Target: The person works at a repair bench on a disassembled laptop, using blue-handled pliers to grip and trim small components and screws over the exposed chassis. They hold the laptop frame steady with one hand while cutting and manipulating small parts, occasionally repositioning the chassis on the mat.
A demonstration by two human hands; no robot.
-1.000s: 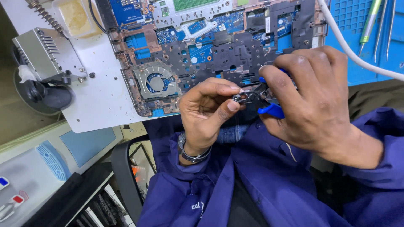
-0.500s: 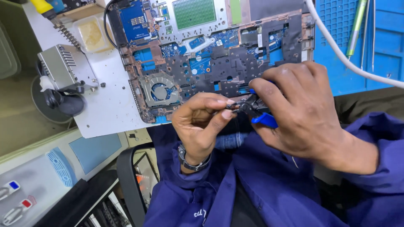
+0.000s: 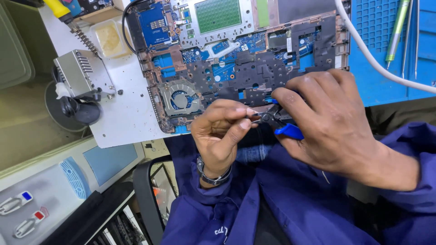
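Pliers point(image 3: 278, 121): small, with blue-sleeved handles and a dark head; they are held above the near edge of the bench, over the person's lap, just in front of the opened laptop.
Right hand point(image 3: 324, 122): it is wrapped around the pliers' handles, the fingers curled over them and one blue handle showing below the palm; whether the jaws are pressed fully together cannot be told.
Left hand point(image 3: 222, 131): thumb and forefinger are pinched together on something very small at the tip of the pliers; the piece itself is too small to be made out. A wristwatch point(image 3: 213, 174) is worn on this wrist.
Hands together: they meet at the pliers' tip, fingertips nearly touching.
Laptop base point(image 3: 236, 63): it lies opened on the bench with its circuit board exposed, blue and black parts visible across it, and it reaches the near edge beside the hands.
Cooling fan point(image 3: 180, 99): round, set in the near left corner of the laptop base, just left of the left hand.
Blue mat point(image 3: 381, 68): it covers the right part of the bench, and a green-handled tool point(image 3: 396, 31) lies on it near the far edge.
White cable point(image 3: 377, 63): it is run diagonally across the mat from the far edge toward the right edge.
Metal block point(image 3: 81, 75): a ribbed grey unit is seen at the left edge of the white board.
Clothing: dark blue work sleeves point(image 3: 408, 149) are worn.
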